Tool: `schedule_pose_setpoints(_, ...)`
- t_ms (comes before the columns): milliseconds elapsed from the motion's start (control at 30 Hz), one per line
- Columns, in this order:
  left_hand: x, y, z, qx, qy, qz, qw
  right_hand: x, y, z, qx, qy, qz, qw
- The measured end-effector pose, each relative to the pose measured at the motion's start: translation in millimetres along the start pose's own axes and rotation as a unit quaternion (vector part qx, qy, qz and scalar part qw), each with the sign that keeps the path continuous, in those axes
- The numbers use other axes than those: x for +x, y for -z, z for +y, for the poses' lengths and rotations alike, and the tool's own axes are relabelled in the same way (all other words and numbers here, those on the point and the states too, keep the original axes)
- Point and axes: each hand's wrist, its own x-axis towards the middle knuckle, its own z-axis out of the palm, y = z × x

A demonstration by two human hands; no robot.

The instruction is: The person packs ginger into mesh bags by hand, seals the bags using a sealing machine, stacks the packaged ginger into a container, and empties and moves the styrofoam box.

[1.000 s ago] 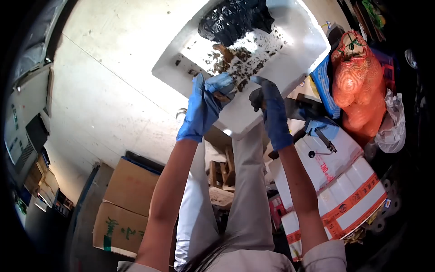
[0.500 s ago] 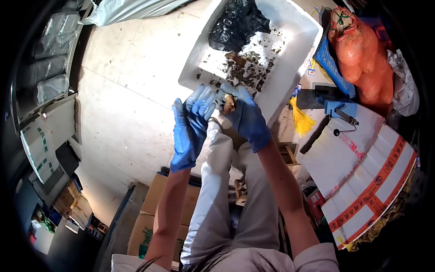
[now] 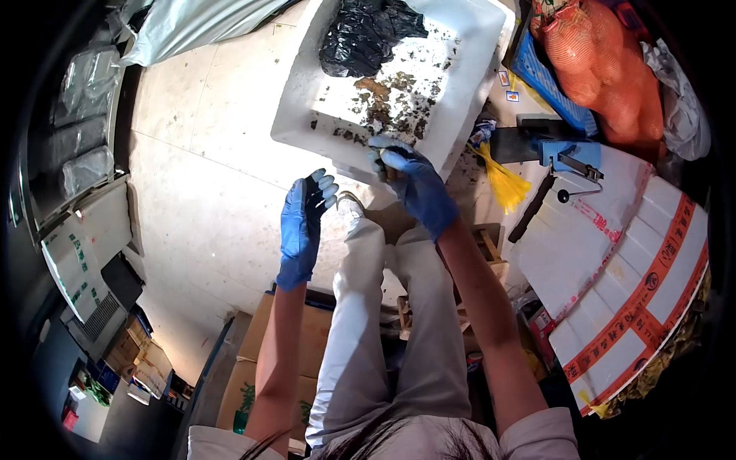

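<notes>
My left hand (image 3: 302,230), in a blue glove with pale fingertips, is raised left of my knees. Its fingers are loosely curled and apart, with nothing visible in them. Just off the near edge of a white foam box (image 3: 307,115) is my right hand (image 3: 418,184), gloved the same way. Its fingers are closed around a small brown lump (image 3: 392,175), mostly hidden by the glove; its kind is not clear. Inside the box lie a crumpled black plastic bag (image 3: 368,34) and scattered dark, wet-looking bits (image 3: 383,107).
On the right are an orange mesh sack (image 3: 598,54), a blue crate (image 3: 544,84), a yellow tassel of strips (image 3: 504,180), a blue clamp-like device with a crank (image 3: 571,161) and a white foam lid with red tape (image 3: 636,307). Cardboard boxes (image 3: 253,337) stand by my legs.
My hands have moved apart, the left drawing back from the right. The right fingers have closed further over the brown lump. The view has shifted, so the box appears farther left and higher.
</notes>
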Motion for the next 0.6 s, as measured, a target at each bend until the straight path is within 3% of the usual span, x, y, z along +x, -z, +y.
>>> schedule_pose_setpoints(67,16.4,11.0,-14.4,0.204,-0.026,0.032,0.978,-0.8,43.9,-4.1,-0.065,0.004,0.040,0.997)
schedule_pose_setpoints(167,59.0,31.3,-31.5,0.363,-0.166,0.036,0.916,9.0,94.2,-27.6,-0.245,0.036,0.106,0.963)
schedule_pose_setpoints(200,76.2,38.0,-35.6,0.410,-0.226,0.026,0.883,18.7,114.7,-35.9,-0.282,0.057,0.123,0.950)
schedule_pose_setpoints(233,96.0,45.3,-37.8,0.460,-0.264,0.007,0.848,33.0,146.1,-39.6,-0.226,0.097,0.107,0.963)
schedule_pose_setpoints(267,116.0,54.1,-38.9,0.506,-0.300,-0.010,0.808,43.7,144.5,-51.2,-0.272,0.082,0.161,0.945)
schedule_pose_setpoints(300,135.6,65.8,-38.5,0.604,-0.331,-0.006,0.725,58.0,150.2,-60.9,-0.333,0.098,0.134,0.928)
schedule_pose_setpoints(400,187.9,90.1,-33.8,0.667,-0.384,-0.031,0.638,106.9,158.2,-80.8,-0.452,0.093,0.082,0.883)
schedule_pose_setpoints(467,206.0,93.8,-29.3,0.651,-0.379,-0.004,0.658,148.5,163.0,-81.9,-0.506,0.090,0.087,0.853)
schedule_pose_setpoints(533,222.0,103.2,-25.2,0.626,-0.364,0.000,0.690,196.5,175.9,-83.6,-0.595,0.078,0.002,0.800)
schedule_pose_setpoints(600,228.9,108.2,-25.6,0.582,-0.304,0.023,0.754,222.9,155.5,-75.1,-0.781,0.105,-0.072,0.611)
